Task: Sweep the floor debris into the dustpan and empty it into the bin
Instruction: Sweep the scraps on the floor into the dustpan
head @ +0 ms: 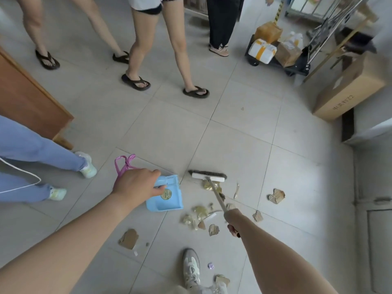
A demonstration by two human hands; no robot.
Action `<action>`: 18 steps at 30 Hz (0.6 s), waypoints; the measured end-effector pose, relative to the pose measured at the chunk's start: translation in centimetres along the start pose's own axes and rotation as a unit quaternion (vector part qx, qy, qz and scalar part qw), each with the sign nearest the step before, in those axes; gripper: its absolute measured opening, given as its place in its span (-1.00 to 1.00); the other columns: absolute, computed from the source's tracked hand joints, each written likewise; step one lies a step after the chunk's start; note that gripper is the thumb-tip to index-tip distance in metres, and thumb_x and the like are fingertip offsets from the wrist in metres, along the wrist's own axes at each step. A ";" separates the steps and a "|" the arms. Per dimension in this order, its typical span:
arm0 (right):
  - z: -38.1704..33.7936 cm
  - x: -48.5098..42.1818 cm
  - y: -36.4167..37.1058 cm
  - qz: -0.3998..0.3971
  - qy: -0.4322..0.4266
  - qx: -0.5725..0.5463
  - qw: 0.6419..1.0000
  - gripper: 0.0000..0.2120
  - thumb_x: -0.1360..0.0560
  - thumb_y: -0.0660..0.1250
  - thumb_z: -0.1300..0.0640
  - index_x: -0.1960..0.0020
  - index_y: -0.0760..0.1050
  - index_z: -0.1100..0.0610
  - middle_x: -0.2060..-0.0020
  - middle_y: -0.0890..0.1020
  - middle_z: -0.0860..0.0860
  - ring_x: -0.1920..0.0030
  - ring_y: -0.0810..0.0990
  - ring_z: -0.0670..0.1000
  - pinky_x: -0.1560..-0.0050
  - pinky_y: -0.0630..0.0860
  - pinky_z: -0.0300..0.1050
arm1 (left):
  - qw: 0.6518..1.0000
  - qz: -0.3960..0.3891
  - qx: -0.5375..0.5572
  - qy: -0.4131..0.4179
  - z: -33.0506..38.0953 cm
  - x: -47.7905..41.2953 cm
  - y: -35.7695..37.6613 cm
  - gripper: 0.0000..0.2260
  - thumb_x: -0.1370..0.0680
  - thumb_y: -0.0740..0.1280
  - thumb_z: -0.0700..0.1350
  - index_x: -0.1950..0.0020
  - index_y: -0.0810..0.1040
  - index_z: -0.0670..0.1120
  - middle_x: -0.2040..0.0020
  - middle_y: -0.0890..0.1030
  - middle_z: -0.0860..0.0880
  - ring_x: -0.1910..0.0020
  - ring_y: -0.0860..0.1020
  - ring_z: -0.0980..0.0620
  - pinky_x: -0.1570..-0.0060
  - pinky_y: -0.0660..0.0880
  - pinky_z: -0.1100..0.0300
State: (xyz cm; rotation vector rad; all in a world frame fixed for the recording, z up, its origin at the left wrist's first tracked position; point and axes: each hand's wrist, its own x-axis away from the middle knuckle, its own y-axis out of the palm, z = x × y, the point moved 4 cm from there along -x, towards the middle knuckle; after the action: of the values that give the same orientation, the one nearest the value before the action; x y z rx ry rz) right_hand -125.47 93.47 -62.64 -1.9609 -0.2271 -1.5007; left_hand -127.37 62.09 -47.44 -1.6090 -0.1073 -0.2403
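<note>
My left hand (136,183) grips the handle end of a light blue dustpan (168,199) that sits on the grey tiled floor. My right hand (232,221) holds the thin wooden handle of a broom whose white head with dark bristles (209,176) rests on the floor just right of the dustpan. Several scraps of torn cardboard (276,195) and crumpled yellowish wrappers (196,217) lie scattered between the broom head and my shoe (191,267). A pink plastic bag (125,164) lies behind my left hand. No bin shows clearly.
Other people's legs stand close by: two pairs in sandals at the back (196,92), one in blue trousers at the left (42,158). A wooden cabinet (27,98) is at left, a long cardboard box (350,90) and a trolley with parcels (273,49) at right.
</note>
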 end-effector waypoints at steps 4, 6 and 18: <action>7.0 1.6 4.7 0.018 0.103 0.043 0.994 -0.71 -0.58 0.04 0.17 0.32 0.21 0.16 0.71 0.35 0.04 0.65 0.27 -0.04 0.51 0.25 -0.33 | 1.000 -0.009 0.005 0.013 -0.7 3.1 0.7 -0.70 -0.47 0.21 0.22 0.21 0.32 0.00 0.28 0.59 0.00 0.35 0.52 -0.06 0.46 0.22 0.17; 10.3 2.9 7.1 0.017 0.110 0.037 0.993 -0.73 -0.57 0.01 0.19 0.30 0.22 0.15 0.63 0.36 0.05 0.69 0.28 -0.07 0.51 0.27 -0.37 | 0.999 -0.012 -0.011 0.030 -0.8 4.9 0.8 -0.71 -0.47 0.20 0.21 0.21 0.32 0.00 0.31 0.56 0.01 0.39 0.48 -0.05 0.49 0.18 0.17; 20.0 10.7 16.5 0.081 0.023 0.017 0.996 -0.84 -0.55 0.07 0.15 -0.06 0.38 0.12 0.05 0.58 0.13 0.30 0.50 0.08 0.32 0.53 -0.15 | 0.994 0.029 -0.046 0.099 -1.0 13.1 0.3 -0.71 -0.47 0.18 0.22 0.21 0.30 0.02 0.46 0.31 0.07 0.45 0.39 -0.05 0.53 0.12 0.21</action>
State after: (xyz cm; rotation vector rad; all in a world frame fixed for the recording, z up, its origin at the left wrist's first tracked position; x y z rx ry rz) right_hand -97.67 89.79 -61.92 -1.8684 -0.0730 -1.4257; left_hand -114.64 60.08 -44.85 -1.6677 0.1052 -0.3632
